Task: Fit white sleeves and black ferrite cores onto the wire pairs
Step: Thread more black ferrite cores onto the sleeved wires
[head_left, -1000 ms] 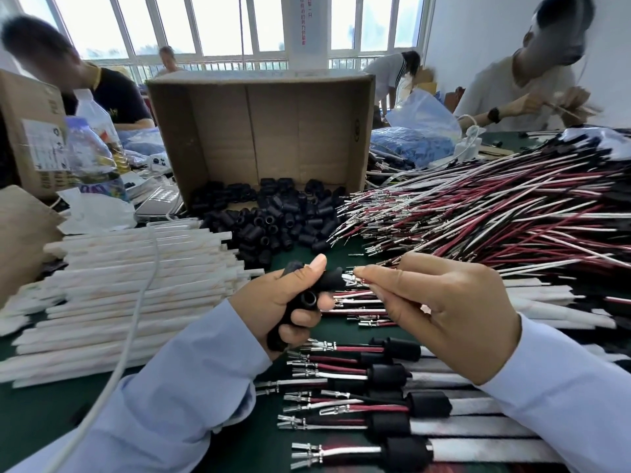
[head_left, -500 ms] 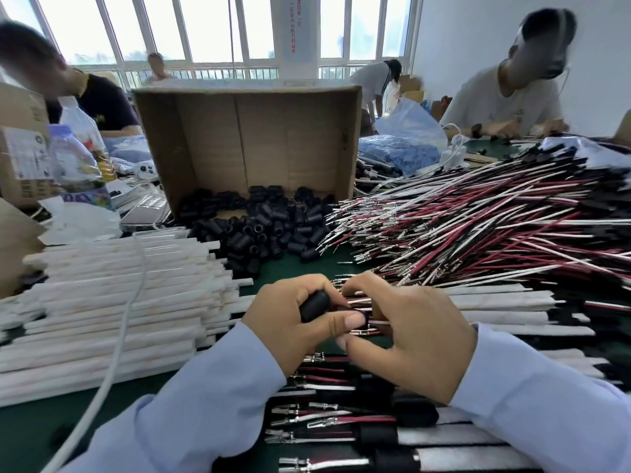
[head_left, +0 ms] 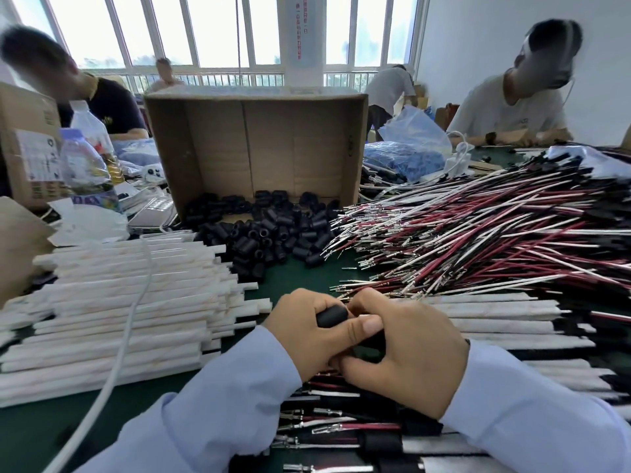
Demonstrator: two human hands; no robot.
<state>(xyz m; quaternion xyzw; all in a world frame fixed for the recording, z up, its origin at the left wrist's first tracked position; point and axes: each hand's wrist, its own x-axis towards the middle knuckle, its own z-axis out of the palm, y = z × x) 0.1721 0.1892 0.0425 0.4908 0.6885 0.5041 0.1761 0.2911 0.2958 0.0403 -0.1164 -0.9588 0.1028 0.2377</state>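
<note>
Green matting covers a crowded workbench (head_left: 300, 278) under bright windows, with flat white fabric sleeves (head_left: 129, 295) stacked at the left, short black cylindrical ferrite cores (head_left: 269, 233) spilling from an open brown cardboard box (head_left: 256, 145), and a heap of red, white and black wire pairs with metal terminals (head_left: 478, 240) at the right. Just above the finished rows near the bench's front edge, the left hand (head_left: 307, 336) grips one matte black ferrite core (head_left: 331, 315), a smooth stubby tube, while the right hand (head_left: 406, 349) is curled tight against it, its hold hidden. I'd worry a crimped terminal could snag on the core's bore and bend, or one wire could miss the hole, since the fingers cover the entry.
</note>
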